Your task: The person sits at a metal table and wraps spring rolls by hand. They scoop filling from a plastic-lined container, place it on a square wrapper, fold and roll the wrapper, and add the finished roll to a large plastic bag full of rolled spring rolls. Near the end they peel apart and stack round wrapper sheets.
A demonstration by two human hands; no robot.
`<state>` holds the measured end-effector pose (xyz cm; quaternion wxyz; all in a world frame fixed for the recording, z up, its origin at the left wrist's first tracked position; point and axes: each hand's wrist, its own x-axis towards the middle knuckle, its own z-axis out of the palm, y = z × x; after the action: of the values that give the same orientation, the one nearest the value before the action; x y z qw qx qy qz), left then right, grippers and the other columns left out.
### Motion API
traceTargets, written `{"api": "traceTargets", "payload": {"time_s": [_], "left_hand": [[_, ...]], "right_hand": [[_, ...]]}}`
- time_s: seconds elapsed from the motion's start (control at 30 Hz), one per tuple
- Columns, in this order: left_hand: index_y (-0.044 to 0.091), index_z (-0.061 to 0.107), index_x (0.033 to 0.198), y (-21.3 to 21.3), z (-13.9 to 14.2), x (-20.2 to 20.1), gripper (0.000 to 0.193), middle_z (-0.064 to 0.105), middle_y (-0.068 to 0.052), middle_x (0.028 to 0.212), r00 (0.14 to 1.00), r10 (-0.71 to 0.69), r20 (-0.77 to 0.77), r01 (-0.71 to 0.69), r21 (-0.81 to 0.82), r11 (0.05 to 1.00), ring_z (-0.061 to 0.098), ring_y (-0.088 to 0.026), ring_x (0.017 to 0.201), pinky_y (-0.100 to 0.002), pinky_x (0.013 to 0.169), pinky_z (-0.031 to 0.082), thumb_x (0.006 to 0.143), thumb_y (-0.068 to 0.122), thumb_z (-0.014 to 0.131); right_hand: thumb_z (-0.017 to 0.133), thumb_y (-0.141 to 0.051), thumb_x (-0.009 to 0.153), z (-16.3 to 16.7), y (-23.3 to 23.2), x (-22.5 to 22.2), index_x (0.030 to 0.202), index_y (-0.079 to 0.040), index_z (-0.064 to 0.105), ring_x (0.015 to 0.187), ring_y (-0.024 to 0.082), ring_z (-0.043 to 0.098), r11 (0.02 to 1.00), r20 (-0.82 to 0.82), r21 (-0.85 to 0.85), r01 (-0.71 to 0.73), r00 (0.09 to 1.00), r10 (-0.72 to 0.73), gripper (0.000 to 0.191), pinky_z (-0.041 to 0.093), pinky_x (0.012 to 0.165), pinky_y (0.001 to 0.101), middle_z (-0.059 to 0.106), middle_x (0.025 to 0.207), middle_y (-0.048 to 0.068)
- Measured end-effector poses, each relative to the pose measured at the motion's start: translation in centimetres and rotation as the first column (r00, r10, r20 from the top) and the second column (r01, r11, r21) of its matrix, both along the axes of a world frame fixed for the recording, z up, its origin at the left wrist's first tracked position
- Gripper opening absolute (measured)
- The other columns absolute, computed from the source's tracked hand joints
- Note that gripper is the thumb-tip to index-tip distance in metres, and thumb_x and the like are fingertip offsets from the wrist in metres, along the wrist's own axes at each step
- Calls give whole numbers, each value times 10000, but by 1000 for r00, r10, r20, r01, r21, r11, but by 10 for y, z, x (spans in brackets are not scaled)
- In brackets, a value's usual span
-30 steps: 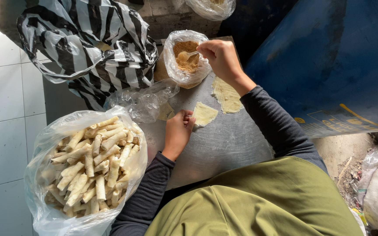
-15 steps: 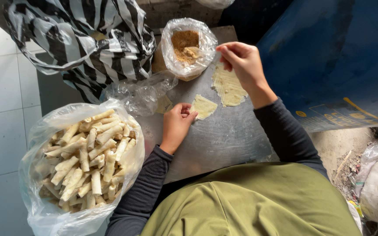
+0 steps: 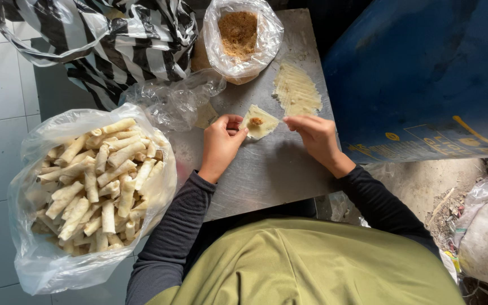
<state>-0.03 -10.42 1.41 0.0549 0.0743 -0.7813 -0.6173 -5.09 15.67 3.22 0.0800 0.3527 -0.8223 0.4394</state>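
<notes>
The left hand (image 3: 219, 148) pinches one corner of a small square wrapper (image 3: 259, 124), with thumb and fingers closed on its edge. The right hand (image 3: 314, 137) has its fingers bent, with the tips just beside the wrapper's other side; I cannot tell if they hold it. The wrapper lies flat on the metal table (image 3: 266, 169), between both hands, with a little brown filling (image 3: 256, 121) in its middle.

The wrapper looks thin, so a hard pull could tear it. If a corner lifts too fast, the filling could spill out.

Just past the right fingers sits a stack of wrappers (image 3: 296, 90). Farther out is a clear bag of brown filling (image 3: 239, 35). Beside the left fingers is a crumpled clear bag (image 3: 176, 101), and beyond the left wrist a big bag of finished rolls (image 3: 94, 181). A blue wall (image 3: 425, 73) stands close on the right. There is bare table toward the person's body, little elsewhere.
</notes>
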Motion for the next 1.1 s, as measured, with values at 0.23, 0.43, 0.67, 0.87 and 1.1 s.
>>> {"api": "traceTargets", "payload": {"time_s": [0.23, 0.43, 0.67, 0.87, 1.1], "left_hand": [[-25, 714, 1094, 1, -3, -3, 291, 771, -85, 971, 1000, -2, -1, 2, 41, 999, 718, -85, 781, -241, 701, 600, 847, 96, 811], [-24, 722, 1095, 4, 4, 0, 231, 776, -76, 936, 998, -2, -55, 4, 32, 999, 725, -87, 780, -242, 703, 601, 921, 120, 770], [16, 714, 1110, 16, 11, 3, 182, 789, -107, 958, 986, -22, -168, 5, -101, 995, 790, -164, 808, -277, 710, 620, 954, 102, 678], [74, 729, 1024, 20, 14, 9, 129, 737, -107, 955, 940, -67, -335, -66, -373, 926, 718, -314, 850, -405, 725, 560, 910, 132, 740], [100, 727, 937, 21, 7, 6, 84, 710, -58, 933, 949, -72, -306, -74, -440, 895, 697, -282, 859, -400, 737, 544, 903, 175, 743]], "right_hand": [[720, -47, 913, 6, 18, 0, 1281, -53, 713, 997, 239, 755, 928, -540, 361, -88, 792, 285, 369, 617, 855, 358, 748, 1150, 105], [671, 26, 998, 12, 22, 6, 1259, -53, 707, 966, 201, 753, 992, -397, 127, -25, 915, 74, 275, 633, 834, 306, 747, 1131, 117], [588, -1, 1123, 53, -44, -46, 1274, -27, 682, 857, 120, 681, 903, 12, -413, 117, 992, -123, 180, 587, 767, 255, 708, 1027, 77], [739, -21, 1036, 83, -101, -73, 1312, -29, 669, 1041, 246, 620, 955, -419, -102, 278, 859, -295, 285, 530, 863, 342, 612, 1199, 154], [789, -75, 898, 39, -59, 4, 1083, -28, 686, 926, 303, 632, 894, -52, 247, 374, 926, -373, 216, 506, 769, 400, 618, 1042, 136]]}}
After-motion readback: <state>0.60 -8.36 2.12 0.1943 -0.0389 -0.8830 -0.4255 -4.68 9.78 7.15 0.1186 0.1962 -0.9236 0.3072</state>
